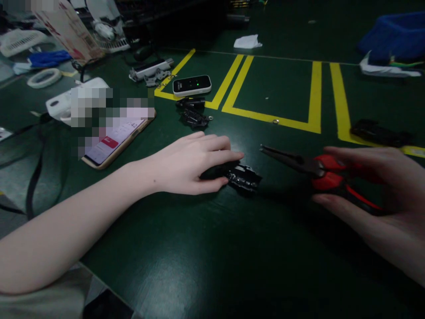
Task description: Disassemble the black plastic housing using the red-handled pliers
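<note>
Palm down on the green table, my left hand [202, 165] has its thumb and fingers closed on a black plastic part [245, 178] with small metallic-looking edges. Much of that part is hidden under the palm. My right hand [381, 195] grips red-handled needle-nose pliers [290, 160] at the right. The plier jaws point left, above and apart from the black part, and look nearly closed. Something tiny may sit at their tip, too small to name.
A phone [116, 137] and a white device [78, 99] lie left. Beyond my left hand are black parts [192, 116] and a small white box with a green light [191, 85]. Another black part [381, 132] lies right; a blue bin [395, 35] stands behind. Yellow tape [272, 116] marks the table.
</note>
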`<state>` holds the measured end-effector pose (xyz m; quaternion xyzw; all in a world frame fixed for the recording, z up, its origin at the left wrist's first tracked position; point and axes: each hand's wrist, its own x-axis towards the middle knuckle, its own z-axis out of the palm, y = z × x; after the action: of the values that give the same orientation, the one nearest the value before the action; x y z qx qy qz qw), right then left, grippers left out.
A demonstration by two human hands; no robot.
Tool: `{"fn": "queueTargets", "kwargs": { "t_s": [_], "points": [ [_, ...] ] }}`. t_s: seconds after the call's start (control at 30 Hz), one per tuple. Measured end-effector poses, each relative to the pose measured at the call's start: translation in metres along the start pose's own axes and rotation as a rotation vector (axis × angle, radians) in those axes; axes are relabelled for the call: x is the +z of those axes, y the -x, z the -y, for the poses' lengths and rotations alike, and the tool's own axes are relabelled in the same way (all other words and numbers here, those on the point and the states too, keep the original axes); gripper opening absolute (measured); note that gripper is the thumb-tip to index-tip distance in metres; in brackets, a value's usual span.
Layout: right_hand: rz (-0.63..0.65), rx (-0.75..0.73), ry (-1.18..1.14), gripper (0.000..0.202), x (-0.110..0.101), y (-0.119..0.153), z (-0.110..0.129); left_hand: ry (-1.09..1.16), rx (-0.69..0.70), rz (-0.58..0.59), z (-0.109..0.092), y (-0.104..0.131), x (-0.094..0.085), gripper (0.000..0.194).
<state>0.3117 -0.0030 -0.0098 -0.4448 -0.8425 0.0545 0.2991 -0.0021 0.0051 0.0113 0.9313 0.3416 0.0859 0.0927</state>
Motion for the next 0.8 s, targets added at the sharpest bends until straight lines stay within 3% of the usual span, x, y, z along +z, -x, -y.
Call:
{"fn": "queueTargets", "kwargs": {
  "t_s": [0.17,0.3,0.57,0.67,0.8],
  "points": [
    [0.006,-0.056,0.018,0.056,0.003,0.0,-0.004,0.095,0.03,-0.032,0.002,-0.002,0.004,0.045],
    [0.057,-0.2,0.092,0.041,0.004,-0.002,-0.009,0.17,0.024,-0.034,0.002,-0.003,0.004,0.042],
    [0.109,-0.46,0.139,0.038,0.003,-0.004,-0.013,0.314,0.041,-0.073,-0.001,-0.006,0.012,0.04],
    [0.105,-0.474,0.159,0.026,0.002,-0.003,-0.012,0.347,0.031,-0.077,-0.003,-0.007,0.013,0.039],
    [0.108,-0.376,0.186,0.022,0.001,-0.002,-0.008,0.367,0.034,-0.071,-0.005,-0.008,0.014,0.039]
  ]
}}
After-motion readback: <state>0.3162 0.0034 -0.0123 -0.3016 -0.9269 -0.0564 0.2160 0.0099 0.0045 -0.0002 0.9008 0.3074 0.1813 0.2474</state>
